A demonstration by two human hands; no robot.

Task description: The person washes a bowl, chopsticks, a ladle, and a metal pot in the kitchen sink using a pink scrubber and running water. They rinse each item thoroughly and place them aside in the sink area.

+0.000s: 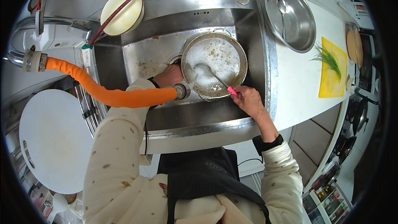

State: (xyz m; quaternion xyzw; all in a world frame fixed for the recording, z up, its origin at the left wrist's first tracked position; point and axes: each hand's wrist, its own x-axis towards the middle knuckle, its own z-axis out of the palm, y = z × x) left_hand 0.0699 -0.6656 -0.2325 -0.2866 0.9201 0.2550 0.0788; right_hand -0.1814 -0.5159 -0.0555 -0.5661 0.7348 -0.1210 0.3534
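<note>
A round metal pan [187, 56] of foamy, bubbly water stands in the steel sink [149, 50]. My right hand [248, 99], at the pan's lower right rim, grips the pink end of a metal ladle [219, 79]. The ladle's bowl dips into the foam. My left hand [169, 76] is down at the pan's left side, next to the drain [175, 60]; its fingers are mostly hidden. Over my left forearm passes an orange faucet hose [133, 98], and water runs from its metal nozzle [182, 91] into the pan.
Left of the sink is a round white cutting board [56, 143]. A cream bowl [119, 15] with dark red chopsticks [124, 5] across it sits at the back left. To the right are a steel basin [295, 15] holding a spoon [283, 19] and a yellow board [332, 84] with green stalks [331, 60].
</note>
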